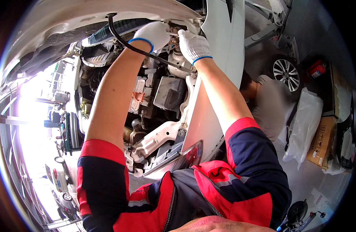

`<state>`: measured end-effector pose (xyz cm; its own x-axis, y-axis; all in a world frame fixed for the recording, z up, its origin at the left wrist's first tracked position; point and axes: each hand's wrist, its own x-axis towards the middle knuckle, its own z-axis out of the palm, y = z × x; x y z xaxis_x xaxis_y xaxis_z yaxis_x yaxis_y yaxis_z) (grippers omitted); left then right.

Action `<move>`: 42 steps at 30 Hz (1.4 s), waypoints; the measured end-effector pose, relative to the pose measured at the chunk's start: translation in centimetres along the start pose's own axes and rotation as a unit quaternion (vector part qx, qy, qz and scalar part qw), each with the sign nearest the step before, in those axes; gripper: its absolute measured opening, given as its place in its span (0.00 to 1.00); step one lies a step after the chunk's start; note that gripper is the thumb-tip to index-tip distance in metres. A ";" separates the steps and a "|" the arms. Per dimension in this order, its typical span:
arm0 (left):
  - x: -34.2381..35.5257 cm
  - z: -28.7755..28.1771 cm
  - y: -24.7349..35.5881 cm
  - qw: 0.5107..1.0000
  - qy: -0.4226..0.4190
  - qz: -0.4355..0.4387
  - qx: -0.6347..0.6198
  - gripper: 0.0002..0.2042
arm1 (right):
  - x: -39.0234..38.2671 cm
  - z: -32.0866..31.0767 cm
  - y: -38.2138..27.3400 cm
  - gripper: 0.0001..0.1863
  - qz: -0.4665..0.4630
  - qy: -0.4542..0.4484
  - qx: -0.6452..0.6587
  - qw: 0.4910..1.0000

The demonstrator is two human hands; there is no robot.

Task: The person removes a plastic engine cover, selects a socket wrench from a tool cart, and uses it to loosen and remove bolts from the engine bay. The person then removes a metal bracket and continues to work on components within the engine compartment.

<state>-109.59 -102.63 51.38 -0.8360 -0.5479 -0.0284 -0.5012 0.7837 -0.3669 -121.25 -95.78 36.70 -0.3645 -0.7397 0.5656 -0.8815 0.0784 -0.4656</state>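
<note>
Both my hands wear white knit gloves with blue cuffs and reach deep into a white car's engine bay. My left hand (pixel 156 34) is curled at the rear of the bay, its fingertips turned away, so its grip is hidden. Close beside it, my right hand (pixel 193 45) is closed, thumb and fingers pinched at something thin I cannot make out. Between them lies a tangle of brownish wires (pixel 174 41). Just below is a rounded metal strut tower (pixel 178 63). A black hood prop rod (pixel 125 43) slants past my left wrist toward the fender side.
The raised hood (pixel 58 29) hangs over the far left. A battery (pixel 140 94) and a black box (pixel 170 92) sit between my forearms. Right of the white fender (pixel 220 77), a person (pixel 269 104) crouches near a wheel (pixel 285 73), a fire extinguisher (pixel 316 69) and a cardboard box (pixel 321 141).
</note>
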 end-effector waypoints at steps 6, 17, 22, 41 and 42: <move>0.2 0.3 -2.0 0.922 -0.134 0.169 0.322 0.15 | 0.4 -0.9 -1.8 0.18 -0.003 -0.014 0.011 1.000; 0.8 1.4 -1.5 0.993 -0.067 0.022 0.097 0.12 | 0.1 -0.7 -1.4 0.14 -0.020 0.029 0.007 0.999; 0.5 0.1 1.2 0.979 0.047 0.112 0.166 0.11 | -0.4 -0.6 1.1 0.14 0.013 0.002 0.001 1.000; 2.2 2.1 -2.6 0.994 -0.003 0.096 0.041 0.10 | 0.3 -1.1 -1.2 0.14 0.028 -0.019 -0.004 0.999; 2.5 2.5 -2.8 0.965 0.070 0.176 0.179 0.10 | 0.3 -1.1 -1.1 0.14 0.029 -0.018 -0.005 0.999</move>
<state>-109.69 -106.94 50.02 -0.9752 -0.2006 -0.0935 -0.0914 0.7497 -0.6555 -120.73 -95.34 38.13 -0.4045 -0.7573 0.5128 -0.8619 0.1282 -0.4905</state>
